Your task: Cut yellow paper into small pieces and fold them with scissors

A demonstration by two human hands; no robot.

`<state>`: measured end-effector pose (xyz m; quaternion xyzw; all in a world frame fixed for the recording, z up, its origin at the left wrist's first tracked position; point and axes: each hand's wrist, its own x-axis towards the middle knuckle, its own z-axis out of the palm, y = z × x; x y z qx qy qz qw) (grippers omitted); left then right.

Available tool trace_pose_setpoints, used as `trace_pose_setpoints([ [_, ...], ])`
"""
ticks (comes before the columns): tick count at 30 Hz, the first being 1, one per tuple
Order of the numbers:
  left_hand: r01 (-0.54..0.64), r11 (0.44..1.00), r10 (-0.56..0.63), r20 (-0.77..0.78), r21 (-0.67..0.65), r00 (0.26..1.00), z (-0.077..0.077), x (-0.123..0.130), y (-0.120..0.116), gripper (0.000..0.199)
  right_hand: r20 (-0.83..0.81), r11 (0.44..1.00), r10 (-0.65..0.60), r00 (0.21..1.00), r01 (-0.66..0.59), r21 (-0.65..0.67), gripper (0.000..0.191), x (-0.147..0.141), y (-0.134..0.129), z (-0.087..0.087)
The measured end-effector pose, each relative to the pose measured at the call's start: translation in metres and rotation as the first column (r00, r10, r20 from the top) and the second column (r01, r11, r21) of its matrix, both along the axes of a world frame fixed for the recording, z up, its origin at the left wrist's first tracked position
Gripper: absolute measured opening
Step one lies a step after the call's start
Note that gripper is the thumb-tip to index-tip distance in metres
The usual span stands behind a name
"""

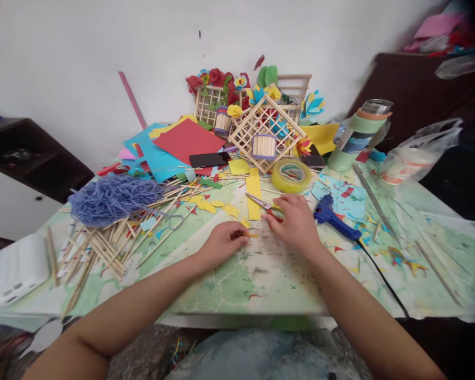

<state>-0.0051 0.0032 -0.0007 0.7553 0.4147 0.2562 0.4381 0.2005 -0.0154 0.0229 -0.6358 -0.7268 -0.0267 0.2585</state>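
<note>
between left fingertips (242, 236), a small yellow piece (252, 235) sits pinched in the grip.

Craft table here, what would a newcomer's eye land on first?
Probably the diamond-shaped stick lattice, propped upright at the back among bright paper flowers. Next, perhaps, the big heap of bluish-purple yarn at the left and the blue glue gun at the right. Front and centre, the right hand holds scissors.
</note>
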Motion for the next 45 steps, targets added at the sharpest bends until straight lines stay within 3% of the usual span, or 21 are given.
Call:
trace_pose_setpoints([
  [3,-0.045,0.994,0.042,0.035,0.099,0.999,0.002,0.0,0.002,0.008,-0.11,0.942,0.336,0.935,-0.331,0.063,0.046,-0.009,-0.005,-0.003],
  [6,-0.081,0.995,0.073,0.139,0.054,0.988,0.003,-0.001,0.006,0.009,-0.12,0.863,0.496,0.86,-0.473,0.179,0.026,-0.019,-0.007,-0.013],
  [10,-0.067,0.997,0.074,0.255,-0.033,0.964,0.002,0.0,0.007,0.01,-0.117,0.861,0.468,0.876,-0.423,0.283,0.014,-0.024,-0.003,-0.019],
  [13,-0.103,0.971,0.193,0.457,-0.216,0.868,0.002,0.002,0.007,0.029,-0.012,0.84,0.434,0.901,-0.4,0.365,0.013,-0.023,0.004,-0.012],
  [16,-0.045,0.884,0.34,0.576,-0.465,0.743,0.002,0.002,0.008,0.032,0.16,0.796,0.423,0.892,-0.45,0.404,0.015,-0.024,0.009,-0.006],
  [19,0.113,0.8,0.348,0.61,-0.589,0.712,0.001,0.002,0.007,0.029,0.285,0.768,0.43,0.857,-0.513,0.384,0.02,-0.028,0.01,-0.008],
  [23,0.09,0.815,0.345,0.603,-0.573,0.719,-0.001,0.004,0.006,0.026,0.296,0.766,0.43,0.853,-0.519,0.381,0.017,-0.033,0.007,-0.017],
  [31,0.086,0.791,0.35,0.563,-0.605,0.749,0.003,0.004,0.006,0.02,0.216,0.818,0.429,0.877,-0.478,0.321,0.02,-0.031,0.007,-0.019],
  [39,0.083,0.799,0.313,0.528,-0.596,0.789,0.002,0.003,0.007,0.024,0.164,0.781,0.499,0.851,-0.524,0.339,0.021,-0.032,0.006,-0.019],
  [45,0.067,0.817,0.281,0.496,-0.573,0.821,0.004,0.004,0.006,0.024,-0.029,0.817,0.515,0.857,-0.48,0.319,0.015,-0.033,0.007,-0.022],
])
